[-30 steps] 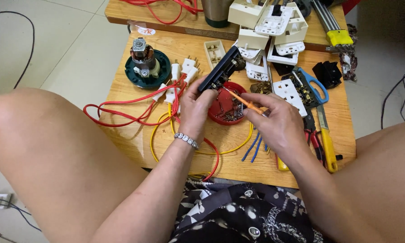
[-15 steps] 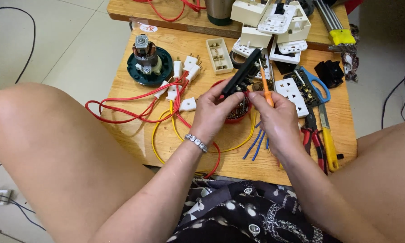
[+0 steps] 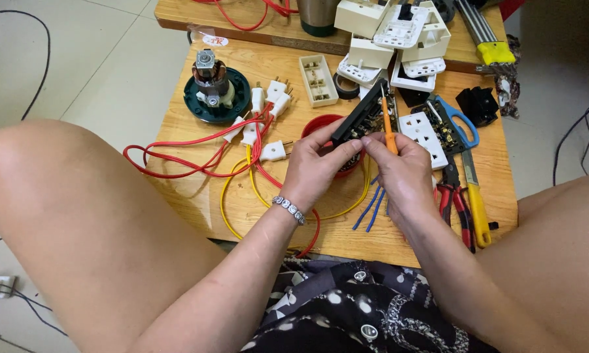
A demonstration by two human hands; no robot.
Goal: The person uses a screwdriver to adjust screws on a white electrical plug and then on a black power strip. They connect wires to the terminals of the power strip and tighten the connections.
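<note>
While the left hand (image 3: 320, 163) is clamped around a black socket strip (image 3: 363, 116), the right hand (image 3: 402, 170) pinches an orange screwdriver (image 3: 387, 127) with its tip against that strip. Under both hands sits a red bowl (image 3: 320, 124), partly hidden. Left of the left hand lie white plugs (image 3: 268, 108) on red wires (image 3: 190, 153) and a small motor (image 3: 210, 88). Right of the right hand lie pliers (image 3: 454, 202) and a white socket plate (image 3: 425, 134). Everything rests on a low wooden table (image 3: 196, 196) over pale floor tiles (image 3: 78, 59).

A green motor base (image 3: 216, 95), white plugs (image 3: 275, 98) and pliers (image 3: 452, 199) lie on the wooden table (image 3: 196, 196).
</note>
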